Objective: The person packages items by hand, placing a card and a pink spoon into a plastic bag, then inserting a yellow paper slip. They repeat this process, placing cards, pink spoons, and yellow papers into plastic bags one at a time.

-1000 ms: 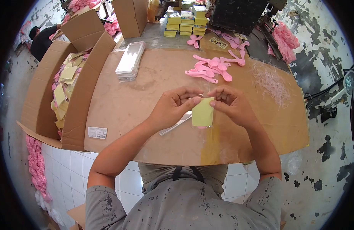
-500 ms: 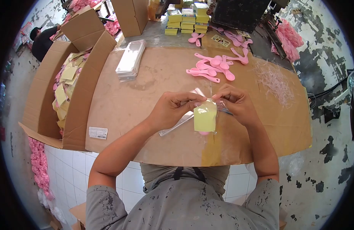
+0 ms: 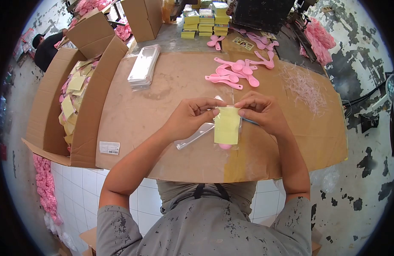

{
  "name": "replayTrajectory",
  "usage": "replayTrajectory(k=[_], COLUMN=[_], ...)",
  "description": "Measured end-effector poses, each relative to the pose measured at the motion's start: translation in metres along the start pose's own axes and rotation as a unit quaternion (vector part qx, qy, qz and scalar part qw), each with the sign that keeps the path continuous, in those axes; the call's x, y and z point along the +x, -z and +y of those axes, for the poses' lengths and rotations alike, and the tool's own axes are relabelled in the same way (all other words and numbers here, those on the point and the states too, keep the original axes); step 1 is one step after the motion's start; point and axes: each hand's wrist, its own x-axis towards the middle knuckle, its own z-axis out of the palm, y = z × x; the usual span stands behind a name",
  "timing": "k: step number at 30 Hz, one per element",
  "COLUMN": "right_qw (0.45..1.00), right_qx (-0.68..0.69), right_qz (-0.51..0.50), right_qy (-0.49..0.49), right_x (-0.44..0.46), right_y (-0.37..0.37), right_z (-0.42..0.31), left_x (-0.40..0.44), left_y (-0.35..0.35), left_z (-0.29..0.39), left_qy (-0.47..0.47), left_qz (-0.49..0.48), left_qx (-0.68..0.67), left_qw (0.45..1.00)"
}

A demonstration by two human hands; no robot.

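Observation:
A clear plastic bag with a yellow card in it hangs between my hands above the cardboard-covered table. My left hand pinches its top left corner, and my right hand pinches the top right. A bit of something pink shows below the card. Under and left of the bag lies a flat clear plastic bag. Several pink spoons are heaped beyond my hands. A stack of clear bags lies at the back left.
An open carton filled with packed yellow cards stands at the left. Stacks of cards are at the back. Pink plastic shreds lie at the right. A co-worker bends down at the far left.
The card has slid down into the clear bag since the first frame, and both hands have shifted to the bag's top edge. The bag now hangs flatter than half a second ago.

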Motion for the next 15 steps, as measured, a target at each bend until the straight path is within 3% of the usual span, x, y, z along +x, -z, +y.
replayTrajectory(k=[3,11,14,15], right_qw=[0.999,0.998,0.995,0.994], right_qx=[-0.005,-0.042,-0.087,-0.100], right_qz=[-0.023,-0.028,-0.034,-0.037], right_qy=[0.036,-0.039,-0.044,-0.040], right_x=[0.001,-0.006,-0.005,0.000], right_y=[0.002,-0.014,0.000,0.000], right_z=[0.005,-0.016,-0.010,-0.013], left_x=[0.001,-0.002,0.000,0.000], left_y=[-0.001,0.002,-0.016,-0.014], left_z=[0.000,0.007,0.014,0.011], left_qy=[-0.006,-0.005,-0.099,-0.103], left_qz=[0.004,0.013,0.090,0.080], left_qx=[-0.013,0.025,-0.093,-0.040], left_qw=[1.000,1.000,0.987,0.991])
